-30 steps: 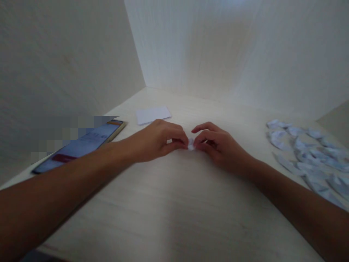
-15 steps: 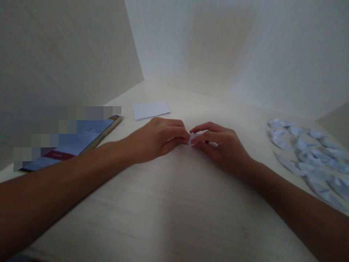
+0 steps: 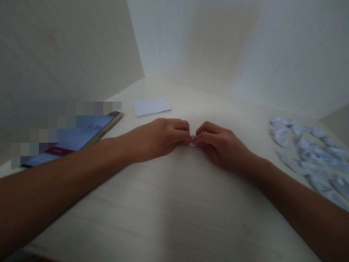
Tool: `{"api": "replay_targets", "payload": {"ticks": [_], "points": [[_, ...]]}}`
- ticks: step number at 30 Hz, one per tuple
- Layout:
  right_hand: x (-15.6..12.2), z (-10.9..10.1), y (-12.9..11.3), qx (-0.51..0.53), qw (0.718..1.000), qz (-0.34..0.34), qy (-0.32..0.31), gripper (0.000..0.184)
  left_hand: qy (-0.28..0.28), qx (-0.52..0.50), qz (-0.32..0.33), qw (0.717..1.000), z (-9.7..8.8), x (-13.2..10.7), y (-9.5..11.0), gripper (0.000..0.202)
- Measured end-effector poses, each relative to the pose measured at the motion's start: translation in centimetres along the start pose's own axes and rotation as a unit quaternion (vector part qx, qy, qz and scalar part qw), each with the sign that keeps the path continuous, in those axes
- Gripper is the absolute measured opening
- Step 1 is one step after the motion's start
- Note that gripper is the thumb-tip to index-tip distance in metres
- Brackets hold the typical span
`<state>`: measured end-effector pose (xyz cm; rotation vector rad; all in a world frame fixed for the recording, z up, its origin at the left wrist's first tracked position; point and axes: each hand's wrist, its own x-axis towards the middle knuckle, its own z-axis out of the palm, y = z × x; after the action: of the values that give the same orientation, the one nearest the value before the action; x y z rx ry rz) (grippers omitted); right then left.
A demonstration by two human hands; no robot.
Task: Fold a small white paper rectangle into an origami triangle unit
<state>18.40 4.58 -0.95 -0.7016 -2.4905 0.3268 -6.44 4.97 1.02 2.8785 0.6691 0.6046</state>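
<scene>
A small piece of folded white paper (image 3: 192, 141) is pinched between my two hands, just above or on the pale tabletop. My left hand (image 3: 169, 136) is closed on its left end, fingers curled with the knuckles up. From the other side, my right hand (image 3: 220, 145) grips the right end between thumb and fingers. Most of the paper is hidden by the fingertips, so its folded shape cannot be made out. Beyond my left hand lies a flat stack of white paper slips (image 3: 152, 107).
Several folded white paper pieces (image 3: 313, 153) lie spread at the right side of the table (image 3: 152, 211). A phone (image 3: 73, 140) with its screen lit rests at the left, partly behind my left forearm. Pale walls (image 3: 218, 43) enclose the table's back and sides.
My right hand's fingers have curled in and closed more tightly on the paper. Both hands are drawn slightly apart at the knuckles, and less of the paper shows.
</scene>
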Motion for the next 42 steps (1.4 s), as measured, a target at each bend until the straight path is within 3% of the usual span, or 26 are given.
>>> {"api": "replay_targets", "payload": {"ticks": [8,17,27,37,42], "points": [[0.0,-0.4,-0.7,-0.09,0.996,-0.02,-0.016,0.022,0.016,0.0,-0.024,1.0,-0.3,-0.2,-0.4,0.021],[-0.1,-0.4,-0.9,-0.159,0.986,-0.056,0.0,0.028,-0.015,0.019,-0.004,1.0,-0.7,-0.4,-0.5,0.022],[0.3,-0.6,-1.7,-0.242,0.968,-0.062,-0.035,0.032,-0.036,0.039,-0.005,0.999,-0.7,-0.2,-0.2,0.026],[-0.3,-0.6,-0.4,-0.192,0.979,-0.07,0.024,0.029,-0.007,0.024,-0.012,1.0,-0.9,-0.3,-0.2,0.019],[-0.1,-0.6,-0.9,-0.175,0.983,-0.058,-0.006,0.029,-0.008,-0.001,0.004,1.0,-0.8,-0.3,-0.1,0.021]]}}
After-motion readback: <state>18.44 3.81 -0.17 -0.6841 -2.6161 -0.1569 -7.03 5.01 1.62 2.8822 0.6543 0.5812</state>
